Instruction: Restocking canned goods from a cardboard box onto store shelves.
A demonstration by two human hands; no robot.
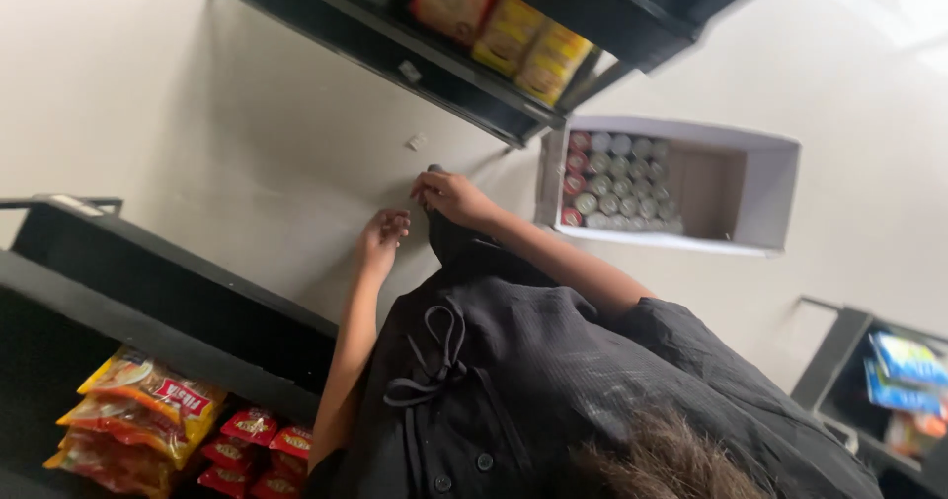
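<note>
Black cloth (449, 237) bunched at toe of shoe. Right hand (452, 196) pinches cloth top. Left hand (380, 234) just beside cloth, fingers curled, grip unclear. White box (770, 178) of cans (612, 183) right of cloth, near it.

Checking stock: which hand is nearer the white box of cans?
Right. The right hand is just left of the white box in view; the left hand sits farther left, beyond it.

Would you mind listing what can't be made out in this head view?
- Right hand: its fingers cover whatever dark thing it grips.
- Left hand: curled; its palm side is hidden.
- Cans in the white box: too small to identify.
- Red packets: cut off by the bottom edge.
</note>
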